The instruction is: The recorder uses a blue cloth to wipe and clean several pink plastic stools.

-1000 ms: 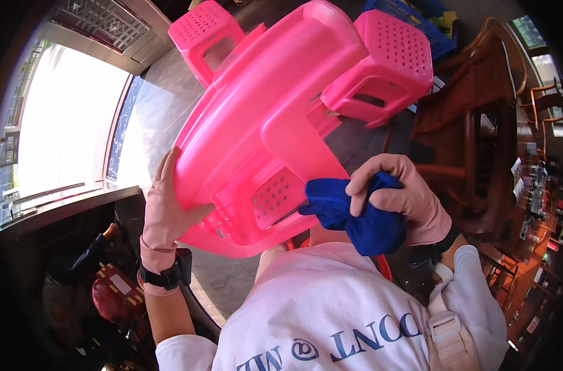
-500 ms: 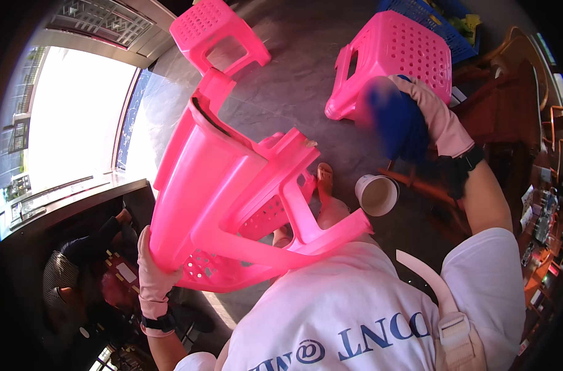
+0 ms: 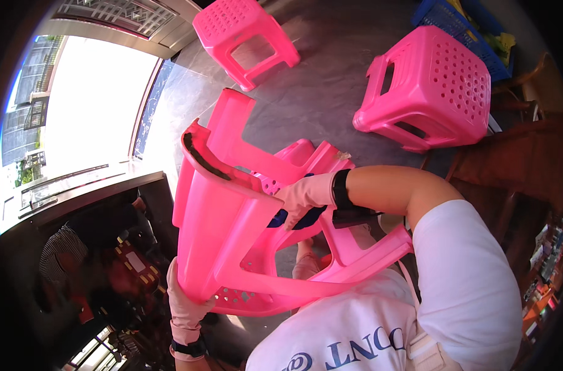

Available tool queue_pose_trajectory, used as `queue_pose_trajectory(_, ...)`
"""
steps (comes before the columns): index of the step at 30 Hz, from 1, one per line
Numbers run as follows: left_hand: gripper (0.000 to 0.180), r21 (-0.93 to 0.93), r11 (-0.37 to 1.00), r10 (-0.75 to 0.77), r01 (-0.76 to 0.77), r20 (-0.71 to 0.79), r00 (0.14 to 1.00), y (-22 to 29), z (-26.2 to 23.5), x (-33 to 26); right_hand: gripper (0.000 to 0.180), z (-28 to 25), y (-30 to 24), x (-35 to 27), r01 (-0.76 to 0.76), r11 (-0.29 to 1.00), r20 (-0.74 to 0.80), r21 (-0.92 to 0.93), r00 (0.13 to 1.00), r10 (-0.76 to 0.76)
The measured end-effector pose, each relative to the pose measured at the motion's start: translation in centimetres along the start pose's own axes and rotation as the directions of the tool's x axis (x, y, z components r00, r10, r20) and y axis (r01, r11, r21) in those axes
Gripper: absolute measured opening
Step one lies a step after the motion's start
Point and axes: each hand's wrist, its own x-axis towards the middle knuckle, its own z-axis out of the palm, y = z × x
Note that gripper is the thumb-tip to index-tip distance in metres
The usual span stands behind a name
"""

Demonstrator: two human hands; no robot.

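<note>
A pink plastic stool [image 3: 210, 229] lies tipped on its side against my front, its open underside and legs turned away from me. My left hand [image 3: 185, 309], in a pale glove, grips its edge at the lower left, near the perforated seat. My gloved right hand [image 3: 309, 193] reaches across into the stool's underside, with its fingers over a dark blue cloth [image 3: 307, 217]. The cloth presses against the inner surface of the stool, and part of it is hidden by my hand and the stool. A dark stain lines the rim of one leg.
Two more pink stools stand on the grey floor, one stool [image 3: 247, 43] at the far middle and another stool [image 3: 426, 93] at the far right. Behind the latter is a blue crate [image 3: 479, 46]. Brown wooden furniture [image 3: 504, 164] fills the right side; a bright doorway [image 3: 102, 99] opens at left.
My right hand has come from the far right, beside the standing stool, down and left into the held stool with the blue cloth. My left hand keeps its grip.
</note>
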Motion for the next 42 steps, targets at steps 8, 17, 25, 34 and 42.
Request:
queue_pose_trajectory(8, 0.103, 0.075, 0.996, 0.061, -0.057, -0.046, 0.997, 1.0, 0.0, -2.3, 0.033, -0.7, 10.1, -0.5, -0.386, 0.634, -0.028, -0.67, 0.866, 0.499)
queue_pose_trajectory(17, 0.1, 0.167, 0.984, -0.063, 0.069, -0.041, 0.997, 1.9, -0.8, -1.3, 0.041, -8.2, 14.5, -15.7, -0.724, 0.689, -0.475, 0.037, 0.594, 0.649)
queue_pose_trajectory(25, 0.098, 0.199, 0.979, 0.065, -0.045, -0.098, 0.993, -0.3, -0.7, -1.4, 0.032, -9.9, 11.3, -18.5, -0.465, 0.814, -0.612, 0.348, 0.545, 0.573)
queue_pose_trajectory(34, 0.099, 0.116, 0.99, -0.073, 0.078, -0.044, 0.996, 0.5, -0.9, -0.2, 0.038, -5.0, 2.0, -0.7, 0.013, 0.993, -0.251, -0.117, 0.967, -0.042)
queue_pose_trajectory(42, 0.1, 0.098, 0.994, -0.043, 0.055, -0.117, 0.992, 0.3, 0.1, -1.4, 0.033, 2.8, 5.1, 10.2, 0.025, 0.724, 0.074, -0.69, 0.997, 0.036)
